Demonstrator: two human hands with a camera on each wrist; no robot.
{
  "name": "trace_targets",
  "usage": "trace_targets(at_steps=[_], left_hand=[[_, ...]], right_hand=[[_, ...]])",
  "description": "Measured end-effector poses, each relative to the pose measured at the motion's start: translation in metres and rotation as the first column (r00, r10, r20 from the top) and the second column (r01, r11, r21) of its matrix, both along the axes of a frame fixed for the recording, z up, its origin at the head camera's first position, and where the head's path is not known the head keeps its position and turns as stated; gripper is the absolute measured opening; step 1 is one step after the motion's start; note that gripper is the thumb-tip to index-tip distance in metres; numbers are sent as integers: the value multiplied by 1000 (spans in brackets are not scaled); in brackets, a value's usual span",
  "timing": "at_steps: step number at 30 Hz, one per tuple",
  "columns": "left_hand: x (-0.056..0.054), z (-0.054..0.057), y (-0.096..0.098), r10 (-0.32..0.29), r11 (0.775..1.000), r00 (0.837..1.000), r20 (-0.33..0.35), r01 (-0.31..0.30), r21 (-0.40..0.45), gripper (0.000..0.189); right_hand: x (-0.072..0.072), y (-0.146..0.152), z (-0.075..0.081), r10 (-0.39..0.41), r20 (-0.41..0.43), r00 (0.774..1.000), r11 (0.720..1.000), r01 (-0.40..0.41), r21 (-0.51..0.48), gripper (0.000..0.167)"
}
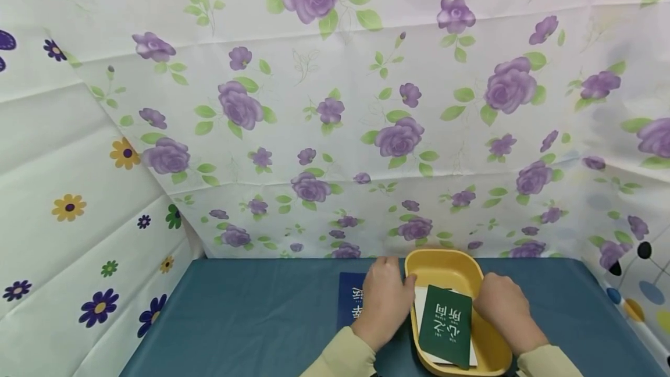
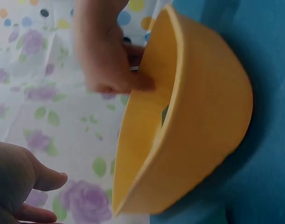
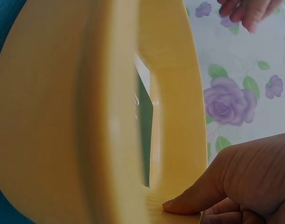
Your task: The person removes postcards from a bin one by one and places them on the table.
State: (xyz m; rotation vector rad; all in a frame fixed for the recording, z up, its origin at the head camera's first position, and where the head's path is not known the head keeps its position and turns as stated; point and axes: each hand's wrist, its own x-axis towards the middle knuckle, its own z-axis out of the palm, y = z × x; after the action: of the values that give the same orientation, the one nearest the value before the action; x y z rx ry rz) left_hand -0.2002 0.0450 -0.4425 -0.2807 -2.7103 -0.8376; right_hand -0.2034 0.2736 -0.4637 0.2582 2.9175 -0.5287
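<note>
A yellow plastic basin (image 1: 444, 259) sits on the table, toward the right in the head view. Inside it lies a green booklet (image 1: 445, 327) with white characters, on top of something white (image 1: 421, 298). My right hand (image 1: 503, 310) grips the basin's right rim; in the right wrist view its thumb (image 3: 189, 200) presses the inner wall while the fingers curl outside. My left hand (image 1: 384, 301) is by the left rim, thumb and fingers apart and holding nothing in the left wrist view. Partly hidden behind that hand is a dark blue booklet (image 1: 349, 295).
A blue-green cloth covers the table (image 1: 251, 313). Behind it hangs a white sheet (image 1: 335, 150) with purple flowers, meeting the table's back edge close to the basin. More patterned sheets stand on the left (image 1: 94, 260) and the right.
</note>
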Motion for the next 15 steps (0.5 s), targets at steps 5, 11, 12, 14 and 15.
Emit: trace_targets(at_steps=[5,11,12,14,15], left_hand=[[7,-1,20,-48,998,999,26,49,-48,43],[15,-4,39,-76,991,995,64,82,-104,44],[16,-5,41,-83,990,994,75,91,-112,44],[17,-7,46,-100,986,990,97,112,-127,44],[18,-9,48,-112,983,987,113,127,-133,44]], right_hand=[[0,0,0,3,-20,1000,1000,-3,9,10],[-1,-1,1,-1,-9,1000,1000,1,-2,11],[-1,-1,1,0,-5,1000,1000,0,-2,12],[-1,-1,0,3,-5,1000,1000,-3,3,12],[-1,-1,0,3,-4,1000,1000,-3,2,12]])
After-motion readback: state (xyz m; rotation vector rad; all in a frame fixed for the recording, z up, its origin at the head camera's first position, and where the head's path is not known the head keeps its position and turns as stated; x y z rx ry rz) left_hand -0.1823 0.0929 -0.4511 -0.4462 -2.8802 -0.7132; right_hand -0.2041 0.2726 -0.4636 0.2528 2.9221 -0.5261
